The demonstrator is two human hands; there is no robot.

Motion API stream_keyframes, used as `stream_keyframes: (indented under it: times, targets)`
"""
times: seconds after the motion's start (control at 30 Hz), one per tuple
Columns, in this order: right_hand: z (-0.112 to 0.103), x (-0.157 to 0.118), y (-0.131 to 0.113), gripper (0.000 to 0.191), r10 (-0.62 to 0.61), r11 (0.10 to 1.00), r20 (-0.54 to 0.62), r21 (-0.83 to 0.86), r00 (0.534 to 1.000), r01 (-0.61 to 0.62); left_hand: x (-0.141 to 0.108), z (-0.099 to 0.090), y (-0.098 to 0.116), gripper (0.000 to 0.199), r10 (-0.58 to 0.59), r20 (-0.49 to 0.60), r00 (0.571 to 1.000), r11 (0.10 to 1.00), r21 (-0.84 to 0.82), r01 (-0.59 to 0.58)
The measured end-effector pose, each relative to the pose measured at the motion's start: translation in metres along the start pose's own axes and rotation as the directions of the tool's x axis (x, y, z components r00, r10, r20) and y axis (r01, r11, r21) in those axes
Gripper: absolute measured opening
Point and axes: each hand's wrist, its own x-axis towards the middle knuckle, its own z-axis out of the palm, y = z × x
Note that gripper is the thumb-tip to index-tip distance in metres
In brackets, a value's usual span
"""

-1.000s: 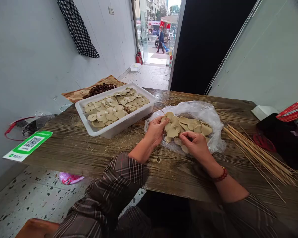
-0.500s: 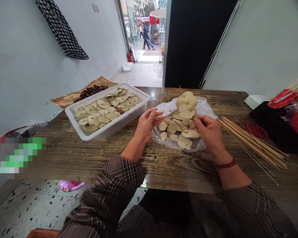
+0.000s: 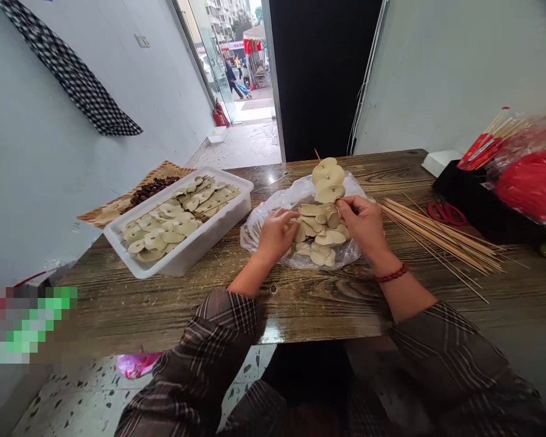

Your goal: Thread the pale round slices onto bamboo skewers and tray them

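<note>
My right hand [image 3: 366, 226] pinches the lower end of a skewer threaded with several pale, thin round slices [image 3: 328, 181]. Its dark tip sticks up above them. Below it, loose slices [image 3: 330, 237] are heaped on a clear plastic bag [image 3: 266, 215] on the wooden table. My left hand [image 3: 278, 232] is at the left side of this heap, fingers stretched toward the slices with the thumb apart; its fingertips partly hide against them, and I see nothing held.
To the left stands a white tray [image 3: 182, 264] of skewered slices [image 3: 164, 227]. Behind it, dark reddish pieces [image 3: 152, 191] lie on a patterned mat [image 3: 97, 215]. Bare bamboo skewers [image 3: 441, 237], red-handled scissors [image 3: 446, 213] and a black container [image 3: 477, 200] are on the right.
My left hand has lowered from beside the skewered slices to the heap. My right hand still holds the skewer upright. The camera view has shifted and tilted.
</note>
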Motion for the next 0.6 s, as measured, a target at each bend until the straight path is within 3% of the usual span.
stream_keyframes:
  times: [0.13,0.27,0.47,0.6]
  targets:
    - [0.002,-0.001,-0.001,0.032,-0.006,1.000,0.026,-0.013,1.000,0.007,0.012,0.011,0.003,0.025,0.163,0.205,0.965,0.969,0.149,-0.195]
    - [0.003,0.000,-0.002,0.031,-0.028,1.000,0.054,0.003,0.998,0.028,0.022,0.020,0.002,0.026,0.150,0.254,0.955,0.962,0.185,-0.201]
    - [0.003,0.001,-0.004,0.031,-0.039,0.999,0.041,0.003,0.998,0.039,0.030,0.027,0.007,0.011,0.067,0.101,0.993,0.997,-0.051,-0.062]
    - [0.004,0.001,-0.006,0.034,0.005,0.997,0.051,0.078,0.999,-0.009,0.031,0.014,0.012,0.008,-0.191,0.042,0.981,0.917,-0.349,0.193]
